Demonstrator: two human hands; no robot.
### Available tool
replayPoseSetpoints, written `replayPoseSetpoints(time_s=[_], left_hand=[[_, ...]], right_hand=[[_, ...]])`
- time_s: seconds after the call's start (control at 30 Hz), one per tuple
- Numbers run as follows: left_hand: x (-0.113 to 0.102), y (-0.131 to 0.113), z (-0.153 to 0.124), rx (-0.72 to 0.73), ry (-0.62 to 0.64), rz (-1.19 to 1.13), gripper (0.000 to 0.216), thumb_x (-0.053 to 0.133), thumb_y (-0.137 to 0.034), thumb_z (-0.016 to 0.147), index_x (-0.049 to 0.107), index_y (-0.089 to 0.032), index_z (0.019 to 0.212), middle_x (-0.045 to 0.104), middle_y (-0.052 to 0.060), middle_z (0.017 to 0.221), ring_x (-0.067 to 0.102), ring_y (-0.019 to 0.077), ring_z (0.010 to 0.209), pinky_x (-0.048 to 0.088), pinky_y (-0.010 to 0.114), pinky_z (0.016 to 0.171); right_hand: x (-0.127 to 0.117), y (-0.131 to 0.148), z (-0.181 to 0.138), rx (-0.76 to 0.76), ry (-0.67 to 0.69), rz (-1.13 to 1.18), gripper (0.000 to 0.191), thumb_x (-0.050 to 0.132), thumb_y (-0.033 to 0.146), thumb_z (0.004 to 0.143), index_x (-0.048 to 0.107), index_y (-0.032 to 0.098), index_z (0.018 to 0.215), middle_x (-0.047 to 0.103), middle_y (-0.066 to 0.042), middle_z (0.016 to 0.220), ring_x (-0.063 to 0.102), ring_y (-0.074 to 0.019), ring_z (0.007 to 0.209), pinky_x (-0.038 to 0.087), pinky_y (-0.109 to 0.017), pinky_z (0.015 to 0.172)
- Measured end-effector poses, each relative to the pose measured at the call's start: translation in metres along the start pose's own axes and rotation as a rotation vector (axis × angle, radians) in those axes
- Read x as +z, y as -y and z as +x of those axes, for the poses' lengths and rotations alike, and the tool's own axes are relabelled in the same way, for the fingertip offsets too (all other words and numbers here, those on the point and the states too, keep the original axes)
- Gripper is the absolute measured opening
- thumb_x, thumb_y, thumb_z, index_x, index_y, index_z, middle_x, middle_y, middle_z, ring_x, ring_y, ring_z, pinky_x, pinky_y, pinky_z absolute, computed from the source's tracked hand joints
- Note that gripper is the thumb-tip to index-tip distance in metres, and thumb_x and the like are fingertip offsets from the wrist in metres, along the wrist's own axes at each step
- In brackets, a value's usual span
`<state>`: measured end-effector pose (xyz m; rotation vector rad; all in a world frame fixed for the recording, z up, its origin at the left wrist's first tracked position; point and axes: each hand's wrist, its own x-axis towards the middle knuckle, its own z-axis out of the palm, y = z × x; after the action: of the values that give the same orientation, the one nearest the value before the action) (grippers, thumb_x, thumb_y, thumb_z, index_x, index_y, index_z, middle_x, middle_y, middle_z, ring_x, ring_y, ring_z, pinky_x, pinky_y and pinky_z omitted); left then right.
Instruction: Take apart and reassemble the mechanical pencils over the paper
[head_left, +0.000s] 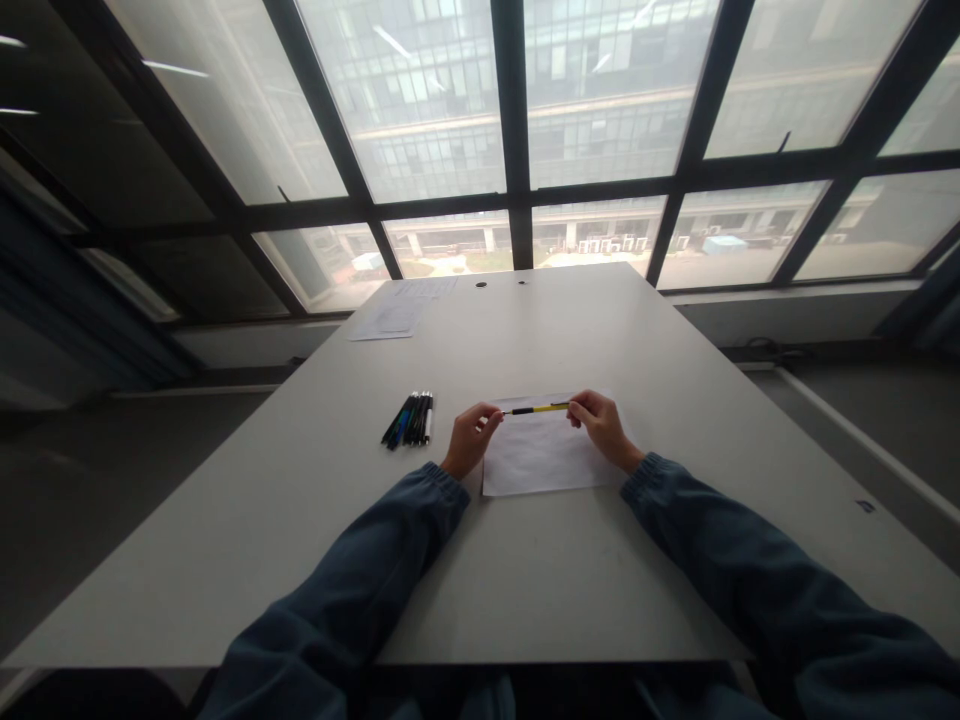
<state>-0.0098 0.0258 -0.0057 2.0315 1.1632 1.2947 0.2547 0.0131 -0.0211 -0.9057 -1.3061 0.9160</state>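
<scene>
Yellow and black plastic, by the look of it, the pen [541, 409] lies level between your two hands, just right of the middle of the frame, across the upper part of the white sheet [551, 460]. Your left hand [471, 438] pinches its pointed end with thumb and fingertips close together; your right hand [598, 425] holds the other end, near the clip, fingers curled in. How high the pen sits over the paper, you cannot tell from this view.

With so little barrel in each pinch, a pull or twist that one hand doesn't match could make the pen slip and drop onto the sheet. If the tip is exposed under your left fingers, it might mark your skin or the paper. Your right cuff [637, 474] is close by the sheet's right edge, so a sweep of that arm could drag the page askew. Left of centre, the cluster of pens [409, 420] lies loose on the table [262, 560]; a careless outward swing of your left hand might scatter it.
</scene>
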Motion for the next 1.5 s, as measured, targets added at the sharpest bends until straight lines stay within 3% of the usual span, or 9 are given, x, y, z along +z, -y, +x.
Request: replayPoseSetpoints(time_s=[0.4, 0.87, 1.0, 1.23, 1.5], left_hand=[[0.000, 0.001, 0.000, -0.059, -0.013, -0.067, 0.029, 0.059, -0.043, 0.089, 0.068, -0.017, 0.081, 0.069, 0.005, 0.079, 0.063, 0.0165, 0.075, 0.048, 0.024, 0.063], [0.002, 0.009, 0.004, -0.181, -0.097, -0.316, 0.033, 0.066, -0.046, 0.083, 0.067, -0.014, 0.088, 0.072, 0.009, 0.084, 0.066, 0.0166, 0.071, 0.050, 0.024, 0.053], [0.002, 0.012, 0.005, -0.248, -0.120, -0.431, 0.036, 0.072, -0.045, 0.078, 0.067, -0.013, 0.092, 0.073, 0.011, 0.091, 0.069, 0.0191, 0.077, 0.056, 0.028, 0.060], [0.004, 0.020, 0.004, -0.366, -0.165, -0.707, 0.035, 0.077, -0.040, 0.074, 0.066, -0.013, 0.094, 0.074, 0.013, 0.099, 0.071, 0.0205, 0.087, 0.055, 0.039, 0.087], [0.005, 0.022, 0.004, -0.375, -0.191, -0.722, 0.036, 0.080, -0.037, 0.070, 0.064, -0.013, 0.093, 0.074, 0.011, 0.093, 0.072, 0.0210, 0.086, 0.055, 0.041, 0.088]], right_hand=[[-0.004, -0.003, 0.002, 0.032, -0.084, 0.082, 0.020, 0.066, 0.037, 0.081, 0.062, 0.018, 0.077, 0.061, 0.000, 0.063, 0.052, -0.0120, 0.054, 0.041, -0.026, 0.051], [-0.008, -0.015, 0.005, 0.083, -0.173, 0.168, 0.018, 0.067, 0.036, 0.080, 0.062, 0.018, 0.080, 0.060, 0.000, 0.064, 0.051, -0.0116, 0.055, 0.040, -0.025, 0.051], [-0.009, -0.017, 0.006, 0.095, -0.213, 0.202, 0.019, 0.067, 0.036, 0.079, 0.062, 0.018, 0.081, 0.060, 0.000, 0.064, 0.051, -0.0116, 0.055, 0.040, -0.025, 0.051], [-0.011, -0.016, 0.006, 0.119, -0.249, 0.211, 0.023, 0.069, 0.040, 0.076, 0.060, 0.019, 0.080, 0.059, 0.000, 0.063, 0.051, -0.0125, 0.054, 0.041, -0.027, 0.050], [-0.013, -0.018, 0.008, 0.115, -0.345, 0.184, 0.024, 0.067, 0.041, 0.076, 0.059, 0.019, 0.079, 0.058, 0.001, 0.062, 0.051, -0.0120, 0.053, 0.042, -0.027, 0.050]])
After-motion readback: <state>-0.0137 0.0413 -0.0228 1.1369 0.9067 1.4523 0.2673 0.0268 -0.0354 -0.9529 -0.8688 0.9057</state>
